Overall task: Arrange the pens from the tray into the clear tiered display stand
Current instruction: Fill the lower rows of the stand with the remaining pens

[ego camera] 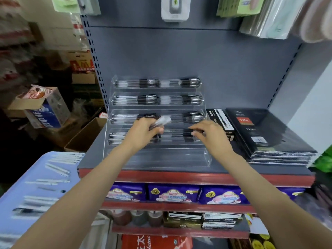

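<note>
A clear tiered display stand (158, 157) sits on the grey shelf, with black-and-clear pens lying in rows on its upper four tiers; the lowest tier holds none. My left hand (145, 131) grips a bundle of pens (162, 121) over the fourth tier's middle. My right hand (208, 133) is over the right half of that tier, its fingertips pinching a black pen (186, 134) there. At lower left a pale blue tray (10, 209) holds several loose pens (41, 198).
Black notebooks (269, 133) and a pen box (221, 123) lie right of the stand. The shelf has a red front edge (179, 177); packets fill the shelves below. Cardboard boxes (84, 135) stand on the floor at left. Packaged goods hang overhead.
</note>
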{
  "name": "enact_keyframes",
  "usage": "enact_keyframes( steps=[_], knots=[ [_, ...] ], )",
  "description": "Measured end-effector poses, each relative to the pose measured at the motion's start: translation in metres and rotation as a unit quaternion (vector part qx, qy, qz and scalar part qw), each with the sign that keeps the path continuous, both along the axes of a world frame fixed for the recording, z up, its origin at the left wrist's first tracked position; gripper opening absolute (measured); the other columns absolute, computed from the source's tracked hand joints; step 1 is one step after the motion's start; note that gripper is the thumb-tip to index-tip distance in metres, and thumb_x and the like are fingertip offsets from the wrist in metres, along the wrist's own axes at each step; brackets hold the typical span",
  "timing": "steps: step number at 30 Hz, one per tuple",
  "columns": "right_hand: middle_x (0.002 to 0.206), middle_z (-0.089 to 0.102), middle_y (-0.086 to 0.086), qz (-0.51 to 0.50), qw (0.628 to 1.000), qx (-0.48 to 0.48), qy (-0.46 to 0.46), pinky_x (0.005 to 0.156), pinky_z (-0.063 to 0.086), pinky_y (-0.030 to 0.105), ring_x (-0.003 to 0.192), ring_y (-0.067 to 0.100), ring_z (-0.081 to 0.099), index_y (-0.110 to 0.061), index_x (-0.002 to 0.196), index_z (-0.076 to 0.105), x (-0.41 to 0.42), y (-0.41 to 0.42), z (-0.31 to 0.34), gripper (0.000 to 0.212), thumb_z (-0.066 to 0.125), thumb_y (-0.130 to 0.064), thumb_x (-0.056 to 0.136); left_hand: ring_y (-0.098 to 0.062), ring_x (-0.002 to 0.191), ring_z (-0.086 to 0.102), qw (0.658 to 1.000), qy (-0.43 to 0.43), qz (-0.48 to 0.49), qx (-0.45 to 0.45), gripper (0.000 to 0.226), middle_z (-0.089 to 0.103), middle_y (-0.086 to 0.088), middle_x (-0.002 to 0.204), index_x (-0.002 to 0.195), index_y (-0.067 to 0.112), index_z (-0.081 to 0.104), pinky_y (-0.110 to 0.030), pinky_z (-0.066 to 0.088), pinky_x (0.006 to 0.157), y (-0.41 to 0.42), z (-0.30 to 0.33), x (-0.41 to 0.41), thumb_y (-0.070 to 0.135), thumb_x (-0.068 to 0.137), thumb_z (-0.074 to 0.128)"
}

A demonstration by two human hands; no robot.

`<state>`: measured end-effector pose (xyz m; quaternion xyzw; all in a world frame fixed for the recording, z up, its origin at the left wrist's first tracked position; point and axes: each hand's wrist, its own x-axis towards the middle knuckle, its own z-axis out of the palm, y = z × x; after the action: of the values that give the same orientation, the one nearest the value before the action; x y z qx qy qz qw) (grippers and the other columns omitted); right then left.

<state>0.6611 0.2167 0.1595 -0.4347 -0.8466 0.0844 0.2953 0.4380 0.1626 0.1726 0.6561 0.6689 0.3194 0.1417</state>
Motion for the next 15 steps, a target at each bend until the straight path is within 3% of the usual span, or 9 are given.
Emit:
enact_keyframes(
  steps=[3, 6, 10, 15],
  knots=[
    [0.111, 0.066, 0.008, 0.023, 0.998, -0.009, -0.053, 0.096, 0.044, 0.034, 0.110, 0.023, 0.056, -0.012, 0.115, 0.067, -0.005, 0.001, 0.000, 0.026, 0.059, -0.015, 0.091, -0.016, 0.053, 0.041, 0.999, 0.024, 0.023, 0.000, 0.027, 0.047, -0.001, 0.056, 0.081, 0.004, 0.065, -0.031, 0.029, 0.052, -0.004, 0.000, -0.002, 0.030, 0.089, 0.061],
    [0.114, 0.066, 0.011, 0.023, 0.994, -0.048, -0.096, 0.097, 0.045, 0.038, 0.108, 0.027, 0.059, -0.013, 0.118, 0.065, -0.006, 0.006, 0.003, 0.027, 0.055, -0.013, 0.093, -0.013, 0.052, 0.038, 0.997, 0.030, 0.058, 0.035, 0.030, 0.040, 0.006, 0.051, 0.064, 0.023, 0.048, -0.032, 0.026, 0.054, -0.007, 0.002, -0.003, 0.028, 0.091, 0.058],
    [0.121, 0.062, 0.010, 0.035, 0.981, -0.055, -0.185, 0.098, 0.047, 0.038, 0.109, 0.026, 0.060, -0.014, 0.118, 0.065, -0.003, 0.009, 0.004, 0.036, 0.048, 0.002, 0.091, -0.009, 0.050, 0.038, 0.996, 0.009, 0.061, 0.059, 0.012, 0.041, 0.009, 0.051, 0.092, 0.020, 0.067, -0.032, 0.026, 0.052, -0.010, 0.003, -0.004, 0.028, 0.091, 0.058],
    [0.121, 0.058, 0.006, 0.040, 0.982, -0.051, -0.180, 0.098, 0.045, 0.037, 0.112, 0.024, 0.056, -0.016, 0.125, 0.059, 0.002, -0.003, 0.005, 0.033, 0.046, -0.013, 0.095, -0.013, 0.049, 0.039, 0.998, -0.006, 0.043, 0.050, 0.018, 0.046, 0.004, 0.052, 0.098, 0.017, 0.069, -0.030, 0.030, 0.053, -0.013, 0.002, -0.002, 0.029, 0.091, 0.058]
  ],
)
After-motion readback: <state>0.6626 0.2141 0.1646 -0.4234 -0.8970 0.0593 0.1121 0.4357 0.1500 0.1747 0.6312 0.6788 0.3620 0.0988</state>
